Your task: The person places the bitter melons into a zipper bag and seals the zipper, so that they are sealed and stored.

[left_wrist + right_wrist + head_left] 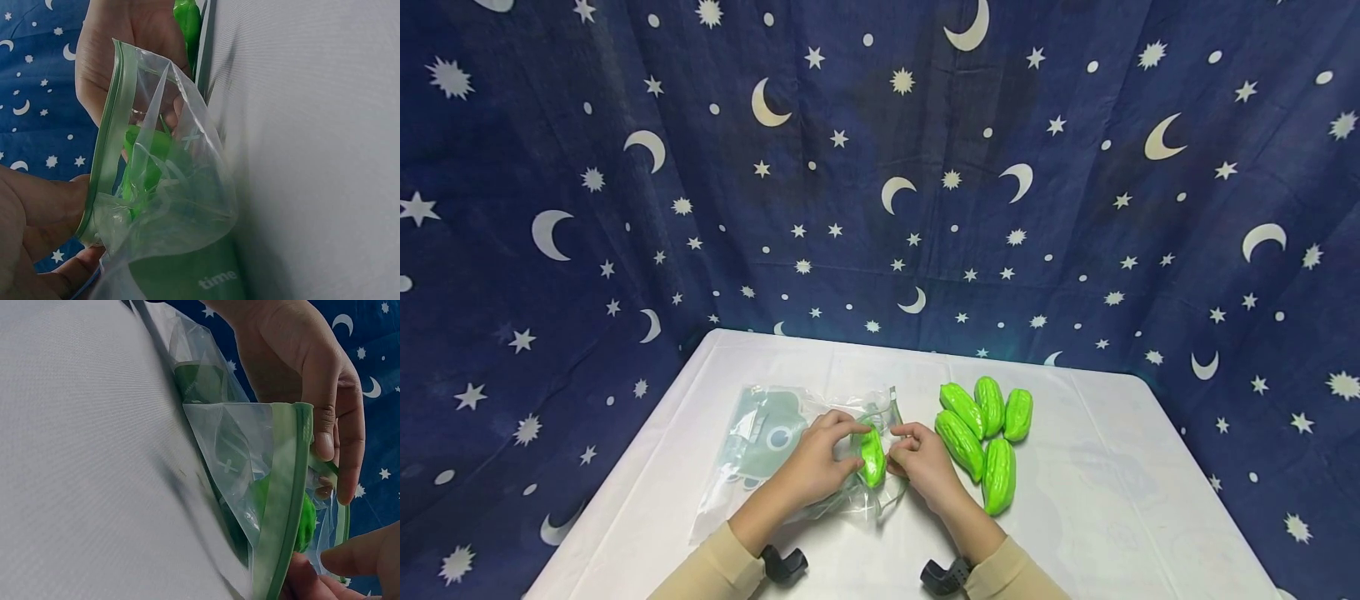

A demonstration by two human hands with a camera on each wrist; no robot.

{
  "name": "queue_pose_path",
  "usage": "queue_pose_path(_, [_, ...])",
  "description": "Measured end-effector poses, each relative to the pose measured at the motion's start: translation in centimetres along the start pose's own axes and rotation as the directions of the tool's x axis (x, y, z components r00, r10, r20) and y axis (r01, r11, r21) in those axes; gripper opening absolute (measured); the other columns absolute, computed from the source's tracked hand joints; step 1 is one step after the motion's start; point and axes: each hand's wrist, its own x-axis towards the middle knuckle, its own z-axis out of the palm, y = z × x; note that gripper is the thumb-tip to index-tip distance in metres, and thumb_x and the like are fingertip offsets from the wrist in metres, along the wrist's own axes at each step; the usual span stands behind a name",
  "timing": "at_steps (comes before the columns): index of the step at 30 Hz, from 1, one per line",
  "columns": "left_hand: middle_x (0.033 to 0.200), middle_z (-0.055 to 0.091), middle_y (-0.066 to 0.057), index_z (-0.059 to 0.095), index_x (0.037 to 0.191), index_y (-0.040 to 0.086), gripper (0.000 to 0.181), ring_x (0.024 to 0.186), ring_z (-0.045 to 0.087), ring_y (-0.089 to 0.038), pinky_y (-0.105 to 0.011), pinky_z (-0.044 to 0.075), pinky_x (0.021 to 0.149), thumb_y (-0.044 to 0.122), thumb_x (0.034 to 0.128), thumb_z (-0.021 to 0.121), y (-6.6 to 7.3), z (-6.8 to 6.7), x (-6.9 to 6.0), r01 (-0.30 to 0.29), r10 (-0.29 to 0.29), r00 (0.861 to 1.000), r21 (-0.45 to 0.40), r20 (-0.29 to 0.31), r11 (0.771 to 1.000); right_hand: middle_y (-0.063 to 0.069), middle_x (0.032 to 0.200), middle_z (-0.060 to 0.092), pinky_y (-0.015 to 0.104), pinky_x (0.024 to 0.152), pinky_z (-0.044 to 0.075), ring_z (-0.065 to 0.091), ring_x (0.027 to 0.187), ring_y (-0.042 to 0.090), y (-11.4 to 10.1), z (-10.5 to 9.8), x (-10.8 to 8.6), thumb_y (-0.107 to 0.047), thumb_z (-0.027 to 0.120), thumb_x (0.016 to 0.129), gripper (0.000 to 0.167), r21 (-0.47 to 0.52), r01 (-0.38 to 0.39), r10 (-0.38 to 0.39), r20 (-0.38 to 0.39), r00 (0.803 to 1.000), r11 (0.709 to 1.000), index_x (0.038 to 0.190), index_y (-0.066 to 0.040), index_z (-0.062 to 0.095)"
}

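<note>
A clear zip bag (741,492) with a green zip strip and a printed cartoon animal lies on the table, its mouth facing right. One bright green toy bitter melon (872,457) sits in the mouth, partly seen through the plastic in the left wrist view. My left hand (823,454) holds the bag's rim, thumb and forefinger spread on the melon's left side. On the other side, my right hand (925,462) pinches the rim with bent fingers close to the melon. Both wrist views show the green zip strip (109,131) between the hands; some fingertips are hidden behind plastic.
Several more green bitter melons (958,446) lie grouped just right of my right hand. A white cloth (1097,500) covers the table. Dark blue curtains (880,167) with moons and stars hang behind and at both sides.
</note>
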Motion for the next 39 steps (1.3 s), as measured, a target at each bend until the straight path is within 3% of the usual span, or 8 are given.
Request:
queue_pose_path(14, [0.128,0.066,0.004,0.076,0.131,0.016,0.045,0.126,0.061,-0.026,-0.058,0.051,0.108,0.011,0.0876,0.088,0.30,-0.33,0.20,0.019,-0.019,1.000,-0.020,-0.018,1.000,0.023,0.092,0.079,0.035,0.084,0.066,0.079,0.089,0.028,-0.24,-0.02,-0.38,0.000,0.063,0.094,0.036,-0.072,0.014,-0.012,0.029,1.000,0.997,0.129,0.007,0.064])
queue_pose_path(23, [0.127,0.067,0.003,0.076,0.130,0.017,0.046,0.125,0.062,-0.026,-0.056,0.051,0.107,0.012,0.0866,0.089,0.55,-0.56,0.07,0.015,-0.015,0.999,-0.029,-0.028,0.999,0.023,0.091,0.079,0.032,0.082,0.065,0.077,0.086,0.022,-0.28,-0.01,-0.30,0.001,0.063,0.094,0.035,-0.037,0.005,-0.004,0.033,0.999,0.999,0.129,0.008,0.063])
queue_pose_path(39, [0.128,0.066,0.003,0.075,0.131,0.016,0.045,0.128,0.061,-0.027,-0.058,0.051,0.109,0.014,0.0883,0.088,0.49,-0.69,-0.03,0.041,-0.042,0.999,-0.039,-0.022,0.998,0.018,0.094,0.082,0.036,0.088,0.063,0.080,0.097,0.027,-0.25,0.04,-0.76,-0.006,0.066,0.095,0.039,-0.117,0.037,-0.025,0.102,0.995,0.992,0.133,0.004,0.064])
